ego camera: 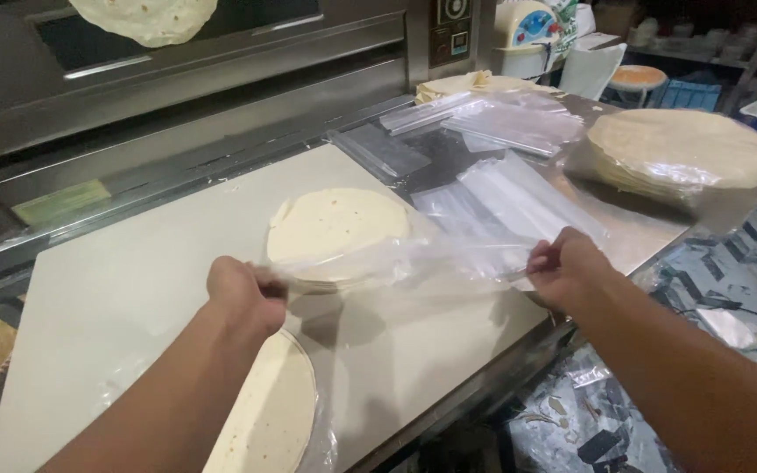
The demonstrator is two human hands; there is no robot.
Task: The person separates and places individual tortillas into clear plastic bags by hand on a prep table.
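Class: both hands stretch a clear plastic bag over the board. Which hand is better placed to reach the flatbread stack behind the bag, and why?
Left. The left hand grips the clear bag right beside the flatbread stack; the right hand holds the far end, apart from the stack, nearer the loose bags.

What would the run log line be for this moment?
left hand: grips plastic bag | right hand: grips bag's other end | flatbread stack: behind bag on board
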